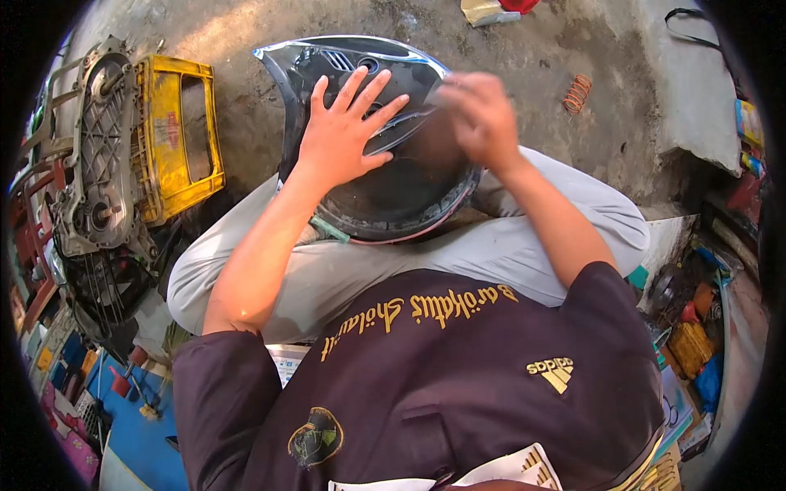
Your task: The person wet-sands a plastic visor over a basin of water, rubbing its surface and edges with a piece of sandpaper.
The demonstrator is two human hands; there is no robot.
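Note:
A glossy black motorcycle body panel (319, 74) with a pale pointed edge lies before my crossed legs. Below it is a round, dark, basin-like rim (409, 222); how the two meet is hidden. My left hand (348, 123) rests on the panel, palm down with fingers spread. Over the panel's right side, my right hand (481, 119) is curled, its fingertips smeared by motion. Whatever it may hold cannot be made out.
A yellow plastic crate (155, 184) and a metal engine casing (102, 155) stand at left. An orange coil spring (577, 94) lies on the concrete floor (544, 49) at right. Assorted parts and packets crowd the right edge, near a concrete ledge (692, 106).

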